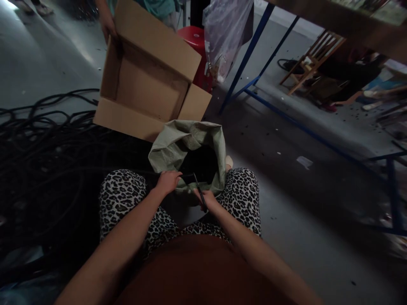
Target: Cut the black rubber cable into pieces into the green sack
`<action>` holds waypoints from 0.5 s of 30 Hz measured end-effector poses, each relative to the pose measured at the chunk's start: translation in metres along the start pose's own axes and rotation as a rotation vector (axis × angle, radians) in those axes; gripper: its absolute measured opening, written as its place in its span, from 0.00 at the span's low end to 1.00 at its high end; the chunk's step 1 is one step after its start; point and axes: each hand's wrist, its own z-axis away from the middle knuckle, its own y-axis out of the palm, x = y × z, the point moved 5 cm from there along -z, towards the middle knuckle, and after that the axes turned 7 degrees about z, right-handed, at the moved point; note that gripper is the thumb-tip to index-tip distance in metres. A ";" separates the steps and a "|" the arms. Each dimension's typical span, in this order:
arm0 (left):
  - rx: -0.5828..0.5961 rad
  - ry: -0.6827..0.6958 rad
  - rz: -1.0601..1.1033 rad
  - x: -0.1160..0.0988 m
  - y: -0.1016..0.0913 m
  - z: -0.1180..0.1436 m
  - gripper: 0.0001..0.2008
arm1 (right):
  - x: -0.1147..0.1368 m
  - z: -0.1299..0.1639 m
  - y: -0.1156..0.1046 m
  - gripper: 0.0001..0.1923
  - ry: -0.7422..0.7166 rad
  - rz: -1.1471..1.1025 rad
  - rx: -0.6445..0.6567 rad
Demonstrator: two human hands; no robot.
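My left hand (pixel 168 182) is closed around a black rubber hose or cable (pixel 186 176), whose end sticks out to the right over the mouth of a woven sack (pixel 165 146). In my right hand (pixel 208 199) is a pair of dark-handled scissors (pixel 201 195), with the thin metal blade pointing up by the hose end. The sack stands open between my knees, and its inside is dark, with black contents I cannot make out. From my left hand the hose runs leftward to a tangled heap of black hoses (pixel 47 140) on the floor.
Just beyond the sack, another person's hand (pixel 109 25) holds an open cardboard box (pixel 152 84), tilted towards me. Behind it are a red stool (pixel 193 36) and a hanging clear plastic bag (pixel 224 38). A blue-legged table (pixel 248 55) stands at right; black scraps litter the floor.
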 end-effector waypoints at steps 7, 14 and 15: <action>-0.041 -0.010 0.035 -0.001 -0.005 0.000 0.16 | 0.001 0.005 0.005 0.21 -0.018 -0.130 0.111; -0.029 0.019 0.045 -0.005 -0.007 0.000 0.16 | 0.003 0.002 0.009 0.20 -0.016 -0.164 0.121; -0.026 0.024 0.050 -0.005 -0.007 0.000 0.16 | 0.003 0.002 0.009 0.20 -0.011 -0.165 0.119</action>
